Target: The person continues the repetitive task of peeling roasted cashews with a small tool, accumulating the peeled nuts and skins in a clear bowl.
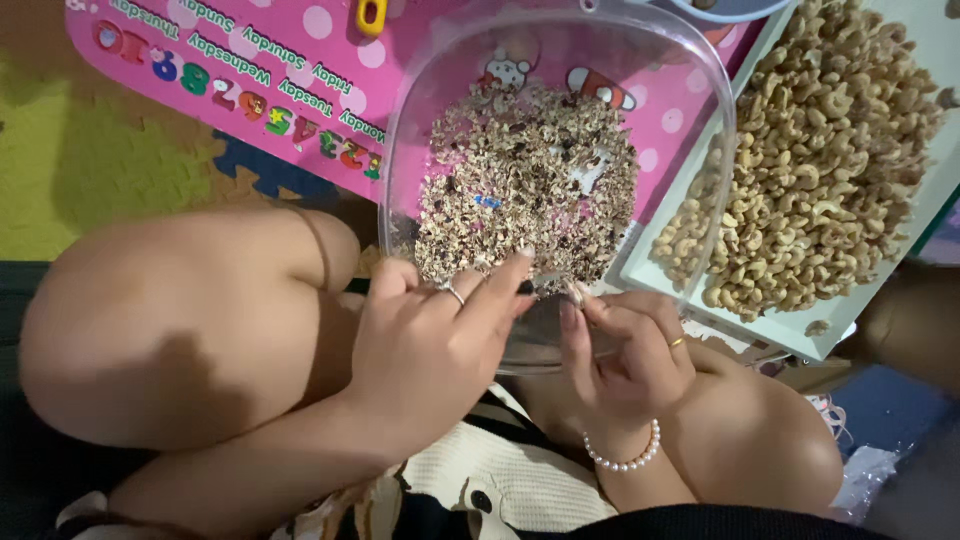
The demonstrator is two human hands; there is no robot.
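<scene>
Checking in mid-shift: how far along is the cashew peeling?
Done: a heap of cashews fills the white tray, and skins cover the clear tub. In hand: left hand and right hand work together over the tub's near edge. Remaining unpeeled nuts aren't visible.

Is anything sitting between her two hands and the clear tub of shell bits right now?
Nothing visible does. The left hand and right hand are both at the near rim of the clear tub, fingertips over the shell bits. The tray of cashews lies off to the right, apart.
</scene>
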